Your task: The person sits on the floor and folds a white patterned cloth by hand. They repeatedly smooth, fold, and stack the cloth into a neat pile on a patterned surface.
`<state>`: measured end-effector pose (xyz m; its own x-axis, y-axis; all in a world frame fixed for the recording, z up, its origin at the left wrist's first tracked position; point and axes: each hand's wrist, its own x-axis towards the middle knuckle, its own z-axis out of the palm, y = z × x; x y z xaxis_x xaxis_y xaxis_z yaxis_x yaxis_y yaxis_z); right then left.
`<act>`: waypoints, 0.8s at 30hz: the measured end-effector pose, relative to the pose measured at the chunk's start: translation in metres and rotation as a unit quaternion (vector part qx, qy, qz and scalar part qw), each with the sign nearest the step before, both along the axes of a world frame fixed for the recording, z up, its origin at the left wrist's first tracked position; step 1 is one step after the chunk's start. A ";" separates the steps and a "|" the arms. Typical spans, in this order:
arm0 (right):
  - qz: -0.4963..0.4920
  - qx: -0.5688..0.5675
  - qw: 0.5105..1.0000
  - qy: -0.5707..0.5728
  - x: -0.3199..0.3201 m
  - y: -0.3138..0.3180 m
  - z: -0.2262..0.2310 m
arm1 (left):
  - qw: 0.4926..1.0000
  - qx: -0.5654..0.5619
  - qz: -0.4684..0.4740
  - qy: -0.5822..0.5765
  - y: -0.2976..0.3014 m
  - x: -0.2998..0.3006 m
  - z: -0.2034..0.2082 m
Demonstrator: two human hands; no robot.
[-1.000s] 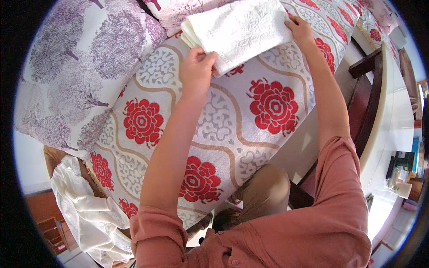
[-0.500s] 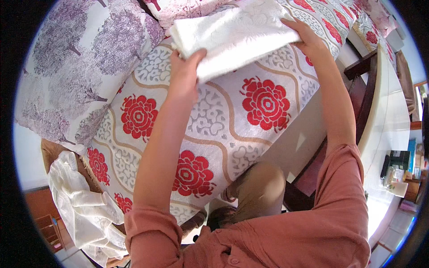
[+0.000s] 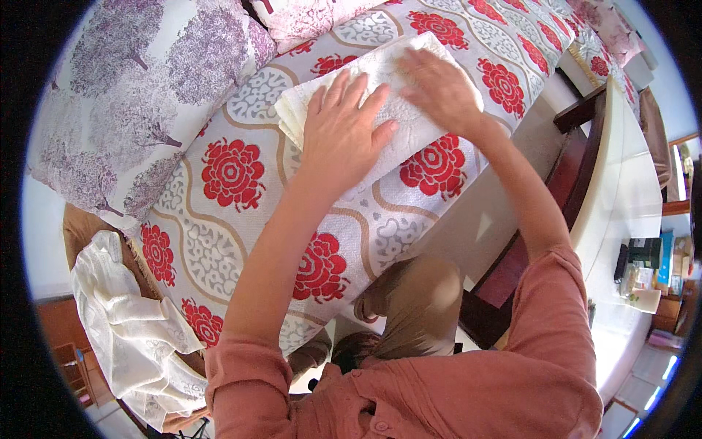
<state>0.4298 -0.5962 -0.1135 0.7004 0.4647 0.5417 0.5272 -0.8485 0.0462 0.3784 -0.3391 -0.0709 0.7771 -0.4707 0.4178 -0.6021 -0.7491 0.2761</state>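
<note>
Folded white cloth [image 3: 409, 139]: I see the left hand [image 3: 344, 132] flat on it, fingers spread, gripping nothing, the right hand [image 3: 442, 88] blurred but stretched out above. Underneath, it rests on the flowered cover [image 3: 212, 249]; leftward, a tree-print pillow [image 3: 102, 146]. A hard sideways push could skew those layers.

The head view looks steeply down and forward from the wearer's head, through the left of two fisheye cameras worn side by side. The wearer's button-front salmon shirt [image 3: 468, 395] is nearest the lens, across the bottom centre of the frame; the folded white cloth [image 3: 409, 132] lies farther off, at upper centre. The wide lens gives a rounded field, dark in the corners, and bows the white tabletop [image 3: 625, 168] along the right side.
</note>
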 end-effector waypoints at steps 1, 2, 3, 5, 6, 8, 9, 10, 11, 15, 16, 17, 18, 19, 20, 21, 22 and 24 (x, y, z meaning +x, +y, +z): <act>-0.021 -0.035 0.998 0.048 0.003 0.019 -0.004 | 0.996 0.080 0.027 -0.031 0.000 0.007 -0.018; -0.023 -0.037 0.997 0.062 0.010 0.030 -0.008 | 0.995 0.072 0.064 -0.036 0.001 0.011 -0.033; -0.036 -0.039 0.996 0.077 0.019 0.031 -0.011 | 0.993 0.063 0.091 -0.040 -0.002 0.013 -0.049; -0.034 -0.046 0.996 0.075 0.036 0.029 -0.007 | 0.989 0.057 0.132 -0.028 -0.009 0.014 -0.049; -0.007 0.011 0.991 0.137 0.039 0.027 0.000 | 0.988 0.062 0.136 -0.024 -0.007 0.014 -0.049; 0.051 0.121 0.959 0.252 0.043 0.014 0.019 | 0.986 0.071 0.148 -0.021 -0.001 0.016 -0.050; 0.005 0.206 0.946 0.249 0.043 -0.003 0.021 | 0.987 0.069 0.145 -0.022 -0.002 0.015 -0.050; -0.044 0.287 0.925 0.244 0.039 -0.027 0.022 | 0.988 0.065 0.141 -0.021 -0.005 0.014 -0.051; -0.084 0.314 0.930 0.172 0.029 -0.046 0.025 | 0.988 0.063 0.143 -0.019 -0.005 0.012 -0.052; -0.244 0.218 0.884 0.333 -0.007 -0.082 0.038 | 0.985 0.069 0.158 -0.027 -0.002 0.011 -0.055; -0.207 0.262 0.868 0.367 -0.012 -0.085 0.036 | 0.984 0.070 0.162 -0.027 -0.001 0.011 -0.055; -0.168 0.306 0.848 0.399 -0.017 -0.087 0.034 | 0.983 0.072 0.166 -0.027 -0.001 0.012 -0.056; -0.156 0.324 0.861 0.358 -0.020 -0.088 0.039 | 0.983 0.074 0.169 -0.027 -0.001 0.012 -0.056; -0.139 0.343 0.872 0.320 -0.018 -0.082 0.049 | 0.981 0.078 0.176 -0.027 0.002 0.011 -0.055; -0.121 0.360 0.882 0.280 -0.017 -0.076 0.059 | 0.979 0.082 0.184 -0.028 0.004 0.009 -0.054; -0.140 0.352 0.875 0.301 -0.017 -0.074 0.066 | 0.978 0.082 0.189 -0.029 0.005 0.008 -0.053; -0.176 0.288 0.900 0.276 -0.017 -0.084 0.055 | 0.979 0.075 0.188 -0.032 -0.002 0.008 -0.053; -0.244 0.153 0.931 0.222 -0.014 -0.103 0.023 | 0.981 0.083 0.175 -0.023 -0.014 0.011 -0.049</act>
